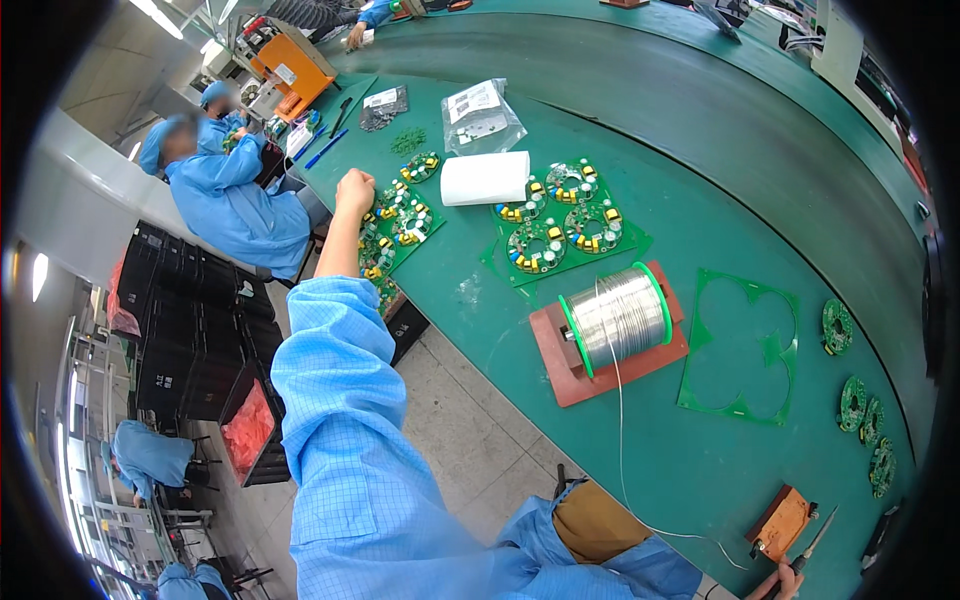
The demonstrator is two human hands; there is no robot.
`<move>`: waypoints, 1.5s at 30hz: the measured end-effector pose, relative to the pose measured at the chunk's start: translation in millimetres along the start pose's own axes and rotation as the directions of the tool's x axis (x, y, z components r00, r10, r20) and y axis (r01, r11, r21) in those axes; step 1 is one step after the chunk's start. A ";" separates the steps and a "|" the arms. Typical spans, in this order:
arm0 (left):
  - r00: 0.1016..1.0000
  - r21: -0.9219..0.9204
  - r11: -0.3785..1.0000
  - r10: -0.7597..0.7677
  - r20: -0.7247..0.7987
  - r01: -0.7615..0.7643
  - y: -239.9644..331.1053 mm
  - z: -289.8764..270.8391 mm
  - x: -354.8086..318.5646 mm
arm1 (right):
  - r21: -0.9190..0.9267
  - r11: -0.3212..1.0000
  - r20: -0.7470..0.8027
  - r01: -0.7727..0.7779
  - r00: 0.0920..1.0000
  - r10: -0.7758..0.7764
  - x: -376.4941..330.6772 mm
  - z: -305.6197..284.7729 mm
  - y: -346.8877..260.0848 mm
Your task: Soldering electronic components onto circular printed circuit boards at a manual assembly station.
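My left arm in a blue sleeve reaches far out to the table's left edge. My left hand [355, 190] is curled into a fist at the edge of a green panel of round circuit boards [400, 222]; whether it grips the panel is hidden. My right hand [787, 582] shows only partly at the bottom edge, closed on a thin metal-tipped hand tool [812, 540]. A spool of solder wire [615, 315] lies on a red-brown base [560, 375] in the middle, its wire trailing down toward my right hand.
A second panel of round boards [560, 225], a white box [485, 178] and plastic bags [480, 115] lie further back. An empty green panel frame [745, 345], loose round boards [852, 402] and a small brown block [780, 522] sit at right. Co-workers in blue [225, 195] and black crates [185, 320] are at left.
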State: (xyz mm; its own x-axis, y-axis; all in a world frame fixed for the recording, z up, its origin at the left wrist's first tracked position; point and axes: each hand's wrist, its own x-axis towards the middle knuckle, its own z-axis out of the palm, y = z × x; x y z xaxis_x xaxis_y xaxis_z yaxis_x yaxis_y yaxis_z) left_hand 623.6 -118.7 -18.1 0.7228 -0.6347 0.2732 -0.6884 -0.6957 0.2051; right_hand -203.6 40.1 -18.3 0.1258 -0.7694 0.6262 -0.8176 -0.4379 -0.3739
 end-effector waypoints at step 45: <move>0.530 -0.822 0.273 0.847 -0.041 -0.500 282.2 -139.8 -187.8 | 0.005 0.993 0.000 -0.118 0.993 0.118 -5.6 0.6 -6.6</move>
State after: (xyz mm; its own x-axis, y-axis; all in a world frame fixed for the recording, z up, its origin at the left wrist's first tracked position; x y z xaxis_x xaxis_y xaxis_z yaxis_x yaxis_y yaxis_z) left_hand 285.3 -148.8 119.9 -0.2026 -0.9118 0.3572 -0.5988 0.4039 0.6915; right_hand -198.6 47.0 -19.7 0.0280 -0.8159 0.5776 -0.8241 -0.3459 -0.4485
